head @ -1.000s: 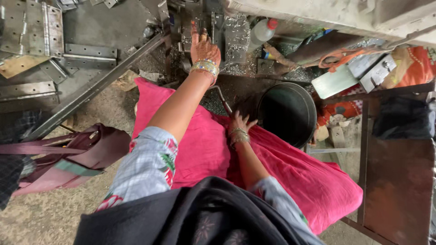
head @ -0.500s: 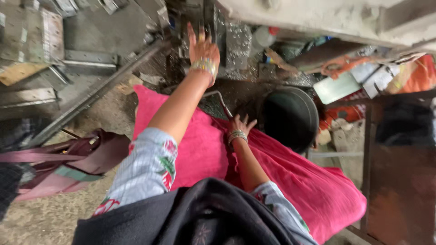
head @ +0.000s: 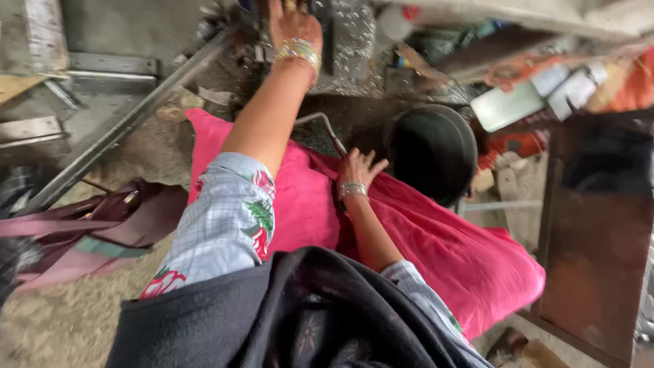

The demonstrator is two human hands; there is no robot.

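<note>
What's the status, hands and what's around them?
Left hand stretched up to the blurred metal clutter, grip unclear. Right hand open, fingers spread at thin bent metal rod on pink cloth. Black round pot beside it.

Left hand's fingers [head: 289, 8] edge-cropped

Two hands [head: 294, 24] [head: 359, 167] (bangled), one pink cloth [head: 436, 238], one black bowl [head: 433, 151]

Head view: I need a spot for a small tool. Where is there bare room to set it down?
Bare patches: the grey floor between the long metal bar and the metal plates, and the pink cloth right of the right hand. Crowded: around the left hand and behind the black pan.
</note>
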